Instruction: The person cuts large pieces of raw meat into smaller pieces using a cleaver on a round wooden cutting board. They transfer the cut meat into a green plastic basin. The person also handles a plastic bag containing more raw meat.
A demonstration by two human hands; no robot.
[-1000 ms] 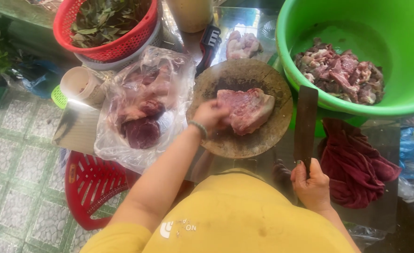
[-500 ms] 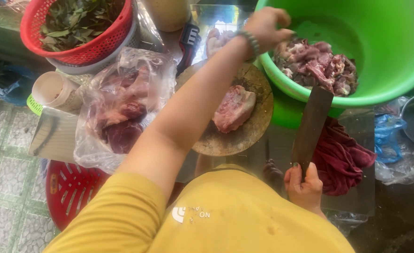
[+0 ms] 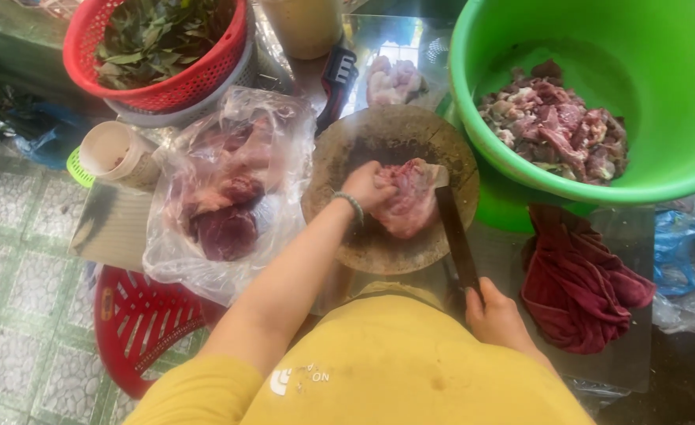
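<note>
On the round wooden chopping block [image 3: 347, 157] lay a slab of raw meat [image 3: 409, 197], the left hand [image 3: 369, 186] closed over its left side. Against its right edge stood a cleaver [image 3: 453, 228], gripped by the right hand [image 3: 495, 315]. Beyond the block's far right sat a green basin [image 3: 678, 102] of cut meat.

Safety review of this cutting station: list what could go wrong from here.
1. The left hand grips the meat slab right beside the cleaver held by the right hand; fingers could get cut.
2. The wet meat may slip on the round chopping board.
3. The board sits close to the table's near edge and might shift under chopping.
</note>
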